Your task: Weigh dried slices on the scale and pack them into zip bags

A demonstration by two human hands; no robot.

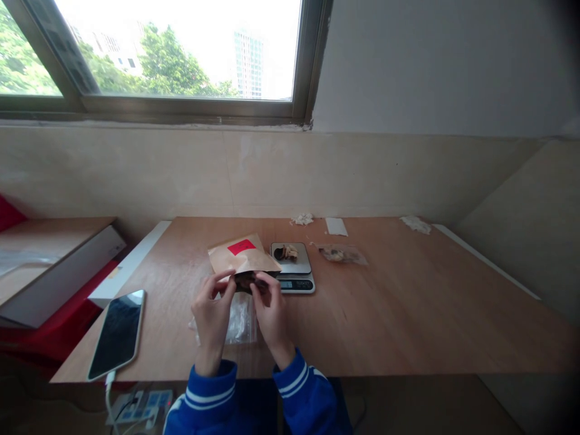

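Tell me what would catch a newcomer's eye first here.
Probably the red label on the paper bag, whose open mouth both hands hold at the table's near middle. Next, the bright window at upper left, then the phone lying dark at the table's left edge, a white cable plugged in.

Bag (244, 257) left of scale (296, 266); phone (118, 335) farther left; 1 packet (347, 254) right of scale.
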